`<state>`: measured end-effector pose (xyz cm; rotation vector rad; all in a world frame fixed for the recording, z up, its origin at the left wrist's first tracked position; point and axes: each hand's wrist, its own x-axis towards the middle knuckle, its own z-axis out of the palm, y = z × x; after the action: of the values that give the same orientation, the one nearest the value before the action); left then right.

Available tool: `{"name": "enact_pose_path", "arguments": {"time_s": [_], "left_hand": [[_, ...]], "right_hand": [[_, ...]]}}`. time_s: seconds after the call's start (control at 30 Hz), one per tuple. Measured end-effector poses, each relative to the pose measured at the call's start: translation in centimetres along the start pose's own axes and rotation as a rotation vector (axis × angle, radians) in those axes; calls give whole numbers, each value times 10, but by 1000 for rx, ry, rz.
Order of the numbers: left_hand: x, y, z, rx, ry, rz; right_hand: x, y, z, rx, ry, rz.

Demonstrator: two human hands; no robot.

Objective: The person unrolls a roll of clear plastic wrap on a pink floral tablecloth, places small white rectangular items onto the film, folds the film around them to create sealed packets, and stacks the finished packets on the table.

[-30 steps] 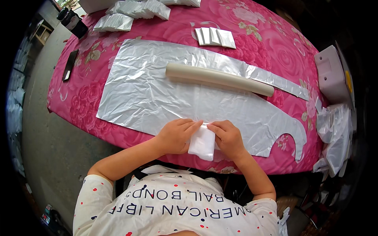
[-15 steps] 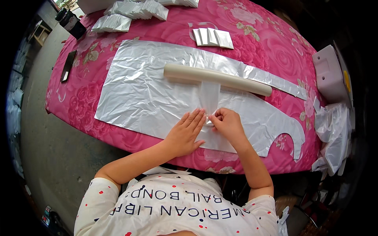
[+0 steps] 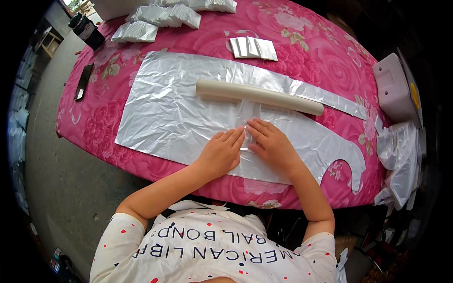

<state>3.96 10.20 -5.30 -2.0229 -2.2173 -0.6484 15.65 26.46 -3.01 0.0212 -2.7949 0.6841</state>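
Observation:
My left hand (image 3: 222, 150) lies with its fingers stretched out on a narrow translucent plastic strip (image 3: 247, 111). Pressing the strip from the other side, my right hand (image 3: 273, 143) is flat too, and the two hands' fingertips almost meet. Part of the strip between and under the fingers is hidden. Beyond the hands, a long pale beige tube (image 3: 259, 96) rests across the strip. All this is on a wide, thin white plastic sheet (image 3: 165, 104), crinkled, with a curved cutout at its right end.
A pink flowered cloth (image 3: 104, 120) covers the table. Stacks of folded white plastic packets (image 3: 172, 16) lie at the far left, a few more packets (image 3: 254, 48) at the far middle. Left are a dark bottle (image 3: 86, 30) and a phone-like dark object (image 3: 83, 82); right, a pale box (image 3: 396, 89) and plastic bags (image 3: 401, 155).
My right hand has gone from a pinch on the strip to flat, outstretched fingers, moving slightly up. The left hand has shifted a little, and the strip's near part now lies folded smaller.

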Motion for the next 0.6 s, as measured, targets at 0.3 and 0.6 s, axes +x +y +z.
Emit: {"name": "enact_pose_path", "arguments": {"time_s": [0.3, 0.6], "left_hand": [[11, -9, -14, -85, -175, 79], [-35, -4, -18, -176, -20, 193]], "right_hand": [[2, 12, 0, -13, 81, -52], [-20, -21, 20, -44, 146, -219]]}}
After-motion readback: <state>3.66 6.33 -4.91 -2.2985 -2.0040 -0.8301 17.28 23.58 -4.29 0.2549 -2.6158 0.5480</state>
